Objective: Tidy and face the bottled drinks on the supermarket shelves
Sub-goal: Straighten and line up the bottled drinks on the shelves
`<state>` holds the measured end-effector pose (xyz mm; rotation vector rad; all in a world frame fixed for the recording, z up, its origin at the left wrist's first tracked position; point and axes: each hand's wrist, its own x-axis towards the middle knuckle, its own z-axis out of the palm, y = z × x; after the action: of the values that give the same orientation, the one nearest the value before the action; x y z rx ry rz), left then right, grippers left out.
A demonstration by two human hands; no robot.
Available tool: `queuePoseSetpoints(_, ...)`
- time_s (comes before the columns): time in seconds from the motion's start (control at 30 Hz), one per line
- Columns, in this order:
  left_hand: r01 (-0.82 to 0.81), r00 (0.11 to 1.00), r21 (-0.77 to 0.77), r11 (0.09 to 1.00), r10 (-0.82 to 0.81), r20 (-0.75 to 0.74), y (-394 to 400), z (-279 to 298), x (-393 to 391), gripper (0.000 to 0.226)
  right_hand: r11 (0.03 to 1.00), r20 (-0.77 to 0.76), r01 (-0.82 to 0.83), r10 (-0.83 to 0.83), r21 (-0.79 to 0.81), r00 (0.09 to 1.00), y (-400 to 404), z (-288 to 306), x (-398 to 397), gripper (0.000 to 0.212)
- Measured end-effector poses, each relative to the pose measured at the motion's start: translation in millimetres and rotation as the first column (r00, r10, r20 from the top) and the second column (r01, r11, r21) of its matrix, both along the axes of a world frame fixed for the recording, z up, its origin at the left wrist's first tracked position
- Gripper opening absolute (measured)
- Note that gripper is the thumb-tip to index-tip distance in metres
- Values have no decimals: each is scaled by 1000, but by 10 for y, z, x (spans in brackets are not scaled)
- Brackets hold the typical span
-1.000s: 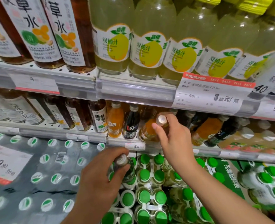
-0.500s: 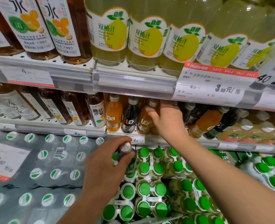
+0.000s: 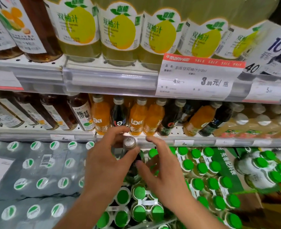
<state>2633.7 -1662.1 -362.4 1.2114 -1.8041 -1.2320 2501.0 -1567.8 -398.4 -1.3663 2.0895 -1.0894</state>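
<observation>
Gripping a dark glass bottle (image 3: 131, 164) by its neck, just under the ribbed silver cap, the left hand (image 3: 106, 166) curls its fingers round it, low in the centre above the green-capped multipacks (image 3: 202, 179). Just beside it at 3 o'clock, the right hand (image 3: 162, 172) spreads its fingers loosely, thumb tip by the bottle's shoulder; whether it touches, I cannot tell. Beyond, at 12 o'clock, smooth orange bottles (image 3: 138, 119) stand upright on the perforated metal middle shelf (image 3: 177, 129), dark ones between them.
</observation>
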Motion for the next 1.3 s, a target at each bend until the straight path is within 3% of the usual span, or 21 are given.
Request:
queuePoseSetpoints(0.1,49,999,-38,998,-48,18,77,76,-154,54,995,-19,16,-15,100,1000,96,-90,-18,66)
queuePoseSetpoints(0.23,140,990,-102,985,-137,34,138,136,-353,51,986,-49,58,-51,159,997,107,-69,-198,55)
queuePoseSetpoints(0.37,293,954,-301,907,-257,154,67,149,-478,30,983,-136,143,-127,119,983,187,-28,-399,44)
queuePoseSetpoints(0.47,206,976,-425,881,-154,155,-117,136,-484,21,962,-130,257,-245,87,961,264,13,-606,38)
queuePoseSetpoints(0.67,-34,967,-536,844,163,196,-411,31,-436,40,900,-252,430,-433,-71,865,280,35,-1068,39)
queuePoseSetpoints(0.93,-43,948,-398,916,163,273,-605,21,-556,18,909,-332,404,-413,-98,848,40,-5,-1346,43)
queuePoseSetpoints(1.07,-59,938,-338,939,168,304,-624,36,-619,32,925,-374,381,-359,-18,855,-94,-4,-1374,44)
queuePoseSetpoints(1.3,-36,926,-358,933,165,339,-679,-121,-645,27,905,-485,422,-349,46,802,-174,-11,-1376,64)
